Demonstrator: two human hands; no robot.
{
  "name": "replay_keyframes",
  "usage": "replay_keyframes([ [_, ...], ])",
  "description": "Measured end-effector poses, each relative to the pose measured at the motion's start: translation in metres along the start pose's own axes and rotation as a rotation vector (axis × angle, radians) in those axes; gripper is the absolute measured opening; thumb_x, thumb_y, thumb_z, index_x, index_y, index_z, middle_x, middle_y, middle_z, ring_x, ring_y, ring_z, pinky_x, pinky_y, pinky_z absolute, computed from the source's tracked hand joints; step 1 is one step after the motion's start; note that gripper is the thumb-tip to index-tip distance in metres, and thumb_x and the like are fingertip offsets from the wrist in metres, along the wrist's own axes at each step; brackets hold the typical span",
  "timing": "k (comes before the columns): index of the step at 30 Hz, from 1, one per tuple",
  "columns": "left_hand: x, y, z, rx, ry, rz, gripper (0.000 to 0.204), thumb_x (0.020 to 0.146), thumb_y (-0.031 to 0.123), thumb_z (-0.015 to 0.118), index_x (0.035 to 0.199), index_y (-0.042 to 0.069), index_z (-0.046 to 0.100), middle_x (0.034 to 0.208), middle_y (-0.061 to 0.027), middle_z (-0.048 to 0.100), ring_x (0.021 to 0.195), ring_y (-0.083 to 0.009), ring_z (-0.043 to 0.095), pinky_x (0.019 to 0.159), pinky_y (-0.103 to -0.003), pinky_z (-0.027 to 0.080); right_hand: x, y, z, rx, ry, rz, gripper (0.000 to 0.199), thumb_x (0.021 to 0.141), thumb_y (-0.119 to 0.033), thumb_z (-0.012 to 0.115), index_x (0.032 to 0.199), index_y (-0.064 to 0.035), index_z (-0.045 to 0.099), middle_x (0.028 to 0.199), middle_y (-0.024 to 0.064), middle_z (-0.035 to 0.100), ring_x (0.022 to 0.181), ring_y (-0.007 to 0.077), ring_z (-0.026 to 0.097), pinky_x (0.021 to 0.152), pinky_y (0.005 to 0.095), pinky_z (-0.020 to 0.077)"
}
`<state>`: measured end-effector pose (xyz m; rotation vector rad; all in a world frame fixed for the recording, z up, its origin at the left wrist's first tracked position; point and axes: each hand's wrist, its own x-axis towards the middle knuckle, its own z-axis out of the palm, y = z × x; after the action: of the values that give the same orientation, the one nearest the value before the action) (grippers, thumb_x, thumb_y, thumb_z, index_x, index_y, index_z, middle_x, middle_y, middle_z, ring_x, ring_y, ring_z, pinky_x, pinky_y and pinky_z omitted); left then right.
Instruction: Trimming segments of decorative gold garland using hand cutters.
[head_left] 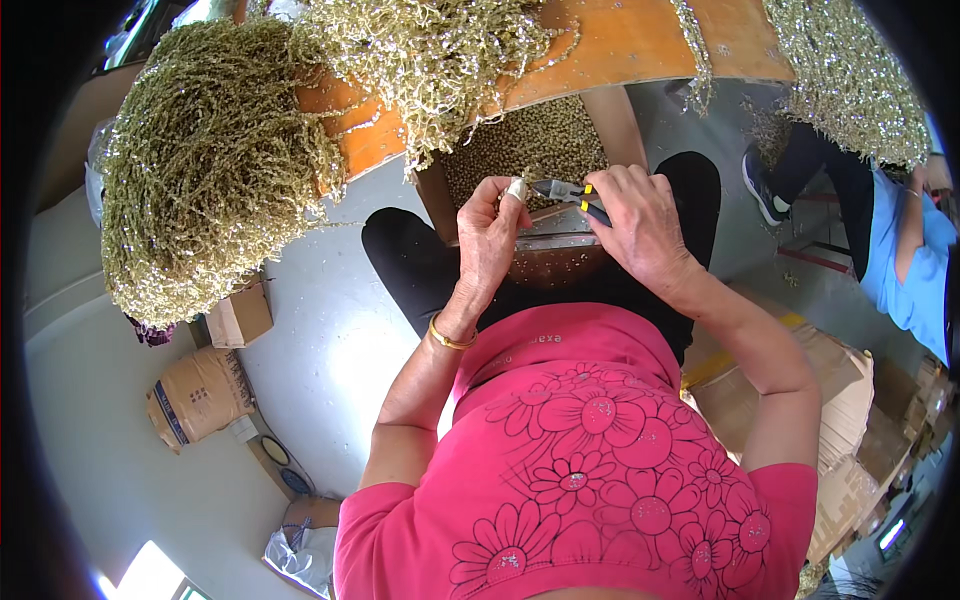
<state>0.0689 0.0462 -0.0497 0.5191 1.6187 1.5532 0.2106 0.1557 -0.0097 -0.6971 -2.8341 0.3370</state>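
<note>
My right hand [645, 225] grips a pair of pliers [562, 191] with black and yellow handles, jaws pointing left. Close to the jaw tips is my left hand [485, 240], its thumb and fingers pinched together. A whitish wrap [517, 188] covers one of its digits. What the pinch holds, if anything, is too small to make out. Both hands are above the near end of a cardboard box [617, 125] between my knees. Many small round gold-coloured beads [530, 140] fill the box.
An orange table [640, 45] stands ahead, bearing heaps of glittery gold strands [215, 150] that hang over its edge. Flattened cardboard [790, 390] lies to the right. A person in blue [915, 255] sits at far right. A brown package [203, 397] lies left.
</note>
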Motion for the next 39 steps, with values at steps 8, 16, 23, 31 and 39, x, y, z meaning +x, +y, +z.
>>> replay_keyframes([
  [8,-0.001,0.000,0.000,0.015,0.031,0.030,0.012,0.087,0.013,0.050,0.085,0.002,0.054,0.058,0.0030,0.050,0.053,-0.0021,0.043,0.048,-0.017,0.034,0.003,-0.005,0.006,-0.047,0.025,0.006,0.033,0.066,-0.016,0.067,0.094,-0.0083,0.050,0.082,0.0051,0.051,0.079,0.0209,0.049,0.067,0.0330,0.0337],
  [16,-0.001,-0.003,-0.001,0.033,0.050,0.005,0.011,0.086,0.012,0.050,0.085,0.001,0.054,0.059,0.0028,0.051,0.053,-0.0021,0.044,0.048,-0.017,0.034,0.003,-0.007,0.015,-0.007,0.016,0.042,0.032,0.067,-0.015,0.066,0.092,-0.0076,0.049,0.082,0.0054,0.051,0.079,0.0214,0.050,0.068,0.0341,0.0352],
  [23,0.001,-0.008,-0.003,0.117,0.066,0.093,0.009,0.086,0.010,0.051,0.086,0.002,0.054,0.059,0.0025,0.052,0.053,-0.0021,0.044,0.047,-0.017,0.034,0.003,-0.006,0.020,0.038,0.020,0.031,0.028,0.067,-0.012,0.064,0.089,-0.0069,0.048,0.079,0.0067,0.052,0.077,0.0234,0.051,0.067,0.0357,0.0378],
  [31,0.005,-0.001,-0.008,-0.380,-0.052,-0.149,0.011,0.086,0.016,0.053,0.083,0.005,0.056,0.056,0.0029,0.050,0.045,-0.0007,0.035,0.041,-0.016,0.025,0.002,-0.004,0.030,0.288,0.027,0.114,0.022,0.069,-0.013,0.064,0.085,-0.0058,0.049,0.077,0.0085,0.054,0.076,0.0258,0.054,0.064,0.0371,0.0399],
  [39,0.000,-0.005,-0.003,-0.099,0.053,0.032,0.010,0.086,0.015,0.053,0.085,0.005,0.056,0.056,0.0034,0.050,0.047,-0.0003,0.037,0.041,-0.016,0.026,0.002,-0.007,0.017,0.063,0.052,0.047,0.028,0.070,-0.018,0.065,0.092,-0.0072,0.051,0.082,0.0058,0.053,0.079,0.0220,0.051,0.068,0.0354,0.0368],
])
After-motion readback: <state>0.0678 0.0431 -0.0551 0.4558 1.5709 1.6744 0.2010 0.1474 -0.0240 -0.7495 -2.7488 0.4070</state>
